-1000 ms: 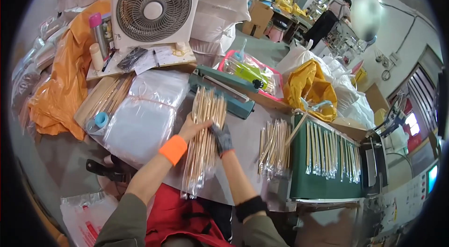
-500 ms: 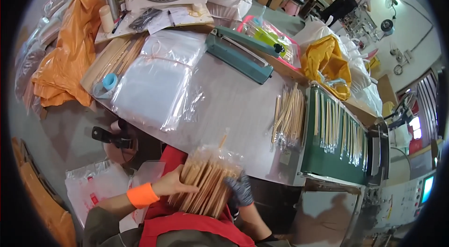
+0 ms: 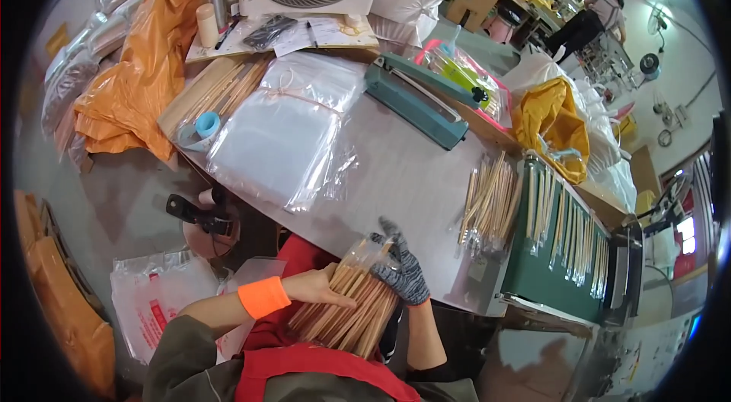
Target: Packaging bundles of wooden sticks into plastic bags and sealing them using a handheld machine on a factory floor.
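Observation:
A thick bundle of wrapped wooden chopsticks [image 3: 346, 314] rests on my lap, tilted up toward the table edge, with clear plastic showing at its upper end. My bare left hand [image 3: 320, 288], with an orange band at the wrist, clasps the bundle from its left side, thumb lying across the sticks. My right hand [image 3: 402, 272], in a grey knit glove, is at the bundle's upper right end. Its fingers are stretched out and apart, some touching the plastic ends. A loose pile of wrapped chopsticks [image 3: 491, 200] lies on the table to the right.
Wrapped chopsticks lie in rows on a green conveyor belt [image 3: 537, 280] at the right. A teal bag sealer [image 3: 419, 101] and a stack of clear plastic bags [image 3: 274, 143] lie on the table. Behind them stands a box fan [image 3: 312, 2]. Printed bags [image 3: 156, 303] are low at left.
My right hand has shifted from the bundle's right side to its upper end, fingers now spread. My left hand still holds the bundle. The head view has shifted, so the surroundings appear farther right.

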### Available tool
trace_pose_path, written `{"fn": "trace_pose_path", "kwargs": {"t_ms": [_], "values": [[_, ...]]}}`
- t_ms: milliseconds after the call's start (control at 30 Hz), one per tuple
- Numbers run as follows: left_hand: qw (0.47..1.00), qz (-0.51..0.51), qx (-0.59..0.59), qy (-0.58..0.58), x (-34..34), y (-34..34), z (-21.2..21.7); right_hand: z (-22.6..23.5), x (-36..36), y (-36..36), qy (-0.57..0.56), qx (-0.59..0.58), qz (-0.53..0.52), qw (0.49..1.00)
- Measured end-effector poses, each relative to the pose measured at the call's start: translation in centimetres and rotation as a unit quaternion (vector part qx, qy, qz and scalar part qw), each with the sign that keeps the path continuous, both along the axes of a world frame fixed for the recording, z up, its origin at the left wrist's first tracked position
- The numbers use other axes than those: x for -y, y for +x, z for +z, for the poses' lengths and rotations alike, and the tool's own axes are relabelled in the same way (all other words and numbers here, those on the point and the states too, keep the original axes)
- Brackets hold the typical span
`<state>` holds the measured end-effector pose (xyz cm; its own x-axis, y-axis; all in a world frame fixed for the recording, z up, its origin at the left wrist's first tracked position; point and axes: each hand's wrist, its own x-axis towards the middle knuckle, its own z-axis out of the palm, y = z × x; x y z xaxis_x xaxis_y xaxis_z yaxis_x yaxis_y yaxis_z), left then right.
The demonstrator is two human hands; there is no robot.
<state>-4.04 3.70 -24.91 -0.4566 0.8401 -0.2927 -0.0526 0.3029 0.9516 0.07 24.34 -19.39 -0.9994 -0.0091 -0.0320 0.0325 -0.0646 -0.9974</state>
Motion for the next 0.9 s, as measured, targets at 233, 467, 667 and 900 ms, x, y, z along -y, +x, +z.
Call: {"fn": "trace_pose_path", "kwargs": {"t_ms": [233,467,667,900], "values": [[0.976,0.019,0.153,0.155,-1.4,0.0,-0.7,-2.2,-0.7,0.2,0.065,-0.059,0.07,0.994],[0.959,0.223,-0.17,-0.039,-2.5,2.1,3.6,-1.9,0.1,-1.0,0.02,0.058,0.12,0.991],[0.906,0.115,-0.406,-0.032,7.0,-10.0,8.9,-3.0,-2.3,0.5,-0.007,0.061,0.077,0.995],[0.865,-0.012,-0.493,-0.088,11.1,-21.8,6.9,-2.9,-1.4,-0.5,0.001,0.025,0.092,0.995]]}}
